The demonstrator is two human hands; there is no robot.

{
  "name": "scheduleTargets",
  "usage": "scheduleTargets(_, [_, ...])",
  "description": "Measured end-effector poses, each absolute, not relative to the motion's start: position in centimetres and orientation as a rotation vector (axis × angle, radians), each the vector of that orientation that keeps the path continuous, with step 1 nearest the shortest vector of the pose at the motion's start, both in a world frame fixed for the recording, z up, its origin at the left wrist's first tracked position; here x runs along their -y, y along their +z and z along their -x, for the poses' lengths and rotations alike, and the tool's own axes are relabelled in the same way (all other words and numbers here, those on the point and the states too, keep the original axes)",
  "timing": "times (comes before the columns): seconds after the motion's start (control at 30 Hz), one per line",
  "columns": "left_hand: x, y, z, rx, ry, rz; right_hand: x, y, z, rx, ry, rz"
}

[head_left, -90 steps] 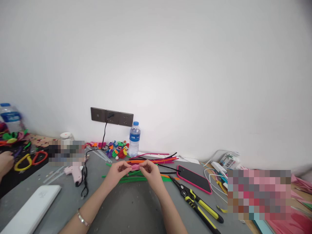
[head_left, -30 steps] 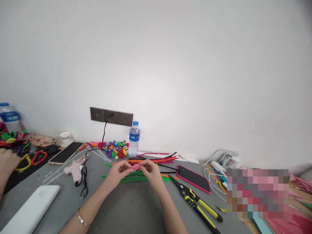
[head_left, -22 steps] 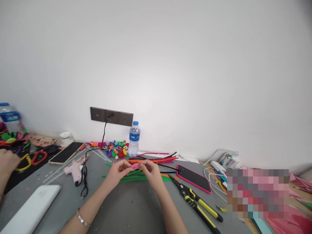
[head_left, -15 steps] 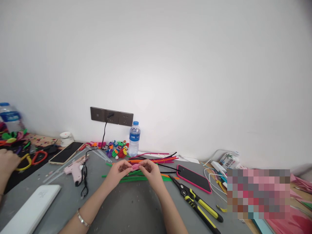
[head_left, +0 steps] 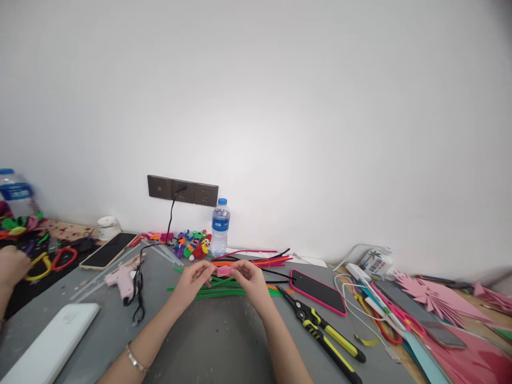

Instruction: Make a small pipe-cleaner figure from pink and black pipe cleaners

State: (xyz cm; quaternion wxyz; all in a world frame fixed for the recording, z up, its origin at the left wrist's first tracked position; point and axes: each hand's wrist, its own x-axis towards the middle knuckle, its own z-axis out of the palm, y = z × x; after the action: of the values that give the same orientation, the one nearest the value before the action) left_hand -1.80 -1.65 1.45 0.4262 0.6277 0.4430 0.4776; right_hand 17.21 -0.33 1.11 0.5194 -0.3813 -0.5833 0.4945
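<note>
Hands (head_left: 194, 280) (head_left: 250, 280) slightly farther apart (both curled)

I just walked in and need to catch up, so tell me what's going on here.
A person's left hand and right hand hold a short pink piece, its material unclear, between them, by thin green fuzzy stems on the grey tabletop. Black-and-yellow pliers lie untouched to the right, near a dark-screened phone in a bright pink case. A pale pink glue gun lies to the left. At far left, another person's hand shows.
</note>
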Motion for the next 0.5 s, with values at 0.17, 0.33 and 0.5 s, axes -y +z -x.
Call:
scheduleTargets(0.17, [1.84, 1.0, 1.8, -1.144, 1.222, -1.79, 0.01, 0.92, -17.62, 1.294, 1.328, 0.944])
scheduleTargets(0.33, [1.77, 0.66, 1.63, -1.15, 1.221, -1.963, 0.24, 0.85, -17.23, 1.29, 1.403, 0.947])
scheduleTargets(0.5, [1.69, 0.82, 1.57, -1.169, 1.234, -1.991, 0.49, 1.04, -17.03, 1.339, 1.421, 0.924])
